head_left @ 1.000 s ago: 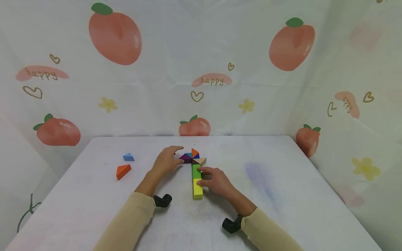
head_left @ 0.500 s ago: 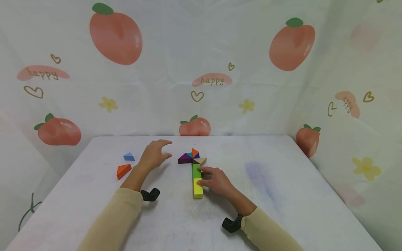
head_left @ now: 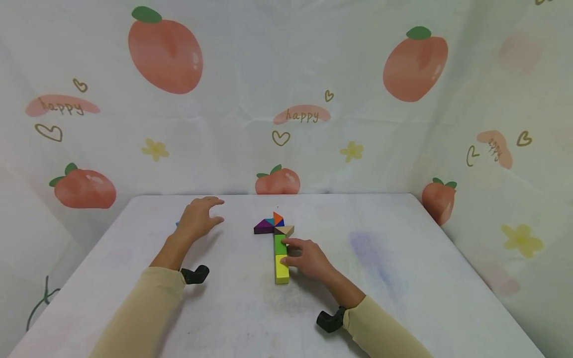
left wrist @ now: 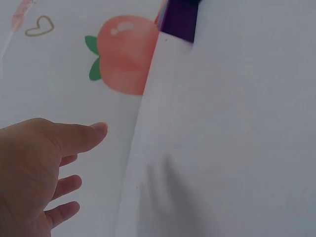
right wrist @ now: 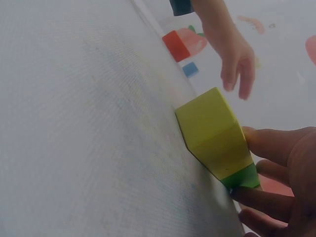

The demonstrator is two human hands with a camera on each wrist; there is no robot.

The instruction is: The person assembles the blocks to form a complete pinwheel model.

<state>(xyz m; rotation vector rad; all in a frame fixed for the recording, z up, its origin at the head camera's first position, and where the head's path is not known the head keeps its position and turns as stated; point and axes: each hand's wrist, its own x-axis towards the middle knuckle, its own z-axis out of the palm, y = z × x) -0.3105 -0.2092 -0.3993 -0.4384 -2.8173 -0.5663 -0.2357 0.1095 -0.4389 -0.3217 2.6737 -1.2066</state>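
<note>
My left hand hovers above the left part of the table, thumb and fingers apart, holding nothing. In the head view it hides most of a small blue triangular block; the orange block beside that shows only in the right wrist view. At the table's middle my right hand touches a line of two blocks. Its thumb rests on the yellow block, and a finger lies at the green block. Beyond them sit a tan-and-brown triangular piece, a purple block and an orange triangle.
The white table ends at a wall cloth printed with peaches. Small teal and dark blue pieces sit between the purple block and the orange triangle. A dark green cord hangs at the left edge.
My left hand has moved left, away from the purple block, and now covers the place of the loose blue and orange blocks. The right hand has stayed at the green and yellow blocks.
</note>
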